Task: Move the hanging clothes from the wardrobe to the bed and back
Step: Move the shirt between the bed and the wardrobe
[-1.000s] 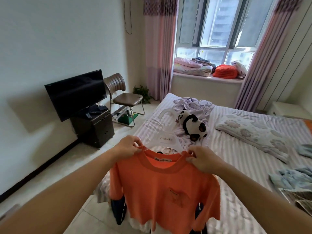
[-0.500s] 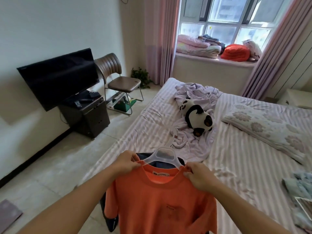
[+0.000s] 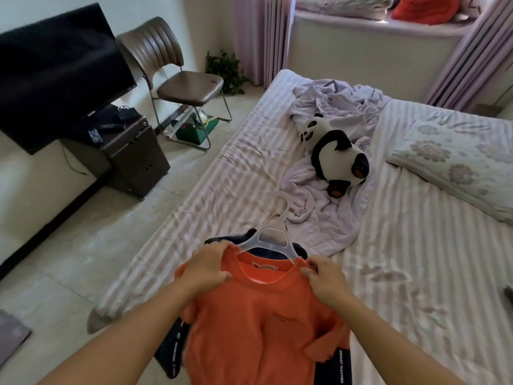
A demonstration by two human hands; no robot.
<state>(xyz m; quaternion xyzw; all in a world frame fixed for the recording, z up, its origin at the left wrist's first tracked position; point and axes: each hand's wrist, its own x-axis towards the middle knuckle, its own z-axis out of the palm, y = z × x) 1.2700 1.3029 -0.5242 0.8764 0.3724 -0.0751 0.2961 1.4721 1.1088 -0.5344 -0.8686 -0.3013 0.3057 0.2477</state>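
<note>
An orange T-shirt [image 3: 258,323] on a white plastic hanger [image 3: 270,237] lies over the near edge of the striped bed [image 3: 410,262]. A dark navy garment [image 3: 172,348] sits under it, showing at the collar and at both lower sides. My left hand [image 3: 206,266] grips the shirt's left shoulder. My right hand [image 3: 324,277] pinches the right shoulder by the collar. The hanger hook points up the bed toward a crumpled lilac sheet [image 3: 327,207].
A panda plush [image 3: 337,154] lies on the lilac sheet mid-bed, a flowered pillow [image 3: 455,168] to the right. Left of the bed stand a brown chair [image 3: 177,79], a dark cabinet [image 3: 130,154] and a TV [image 3: 55,68]. Folded bedding fills the window sill [image 3: 374,23].
My hands have carried the orange shirt forward and lowered it onto the bed's near edge; my view has tilted down and closer to the bed.
</note>
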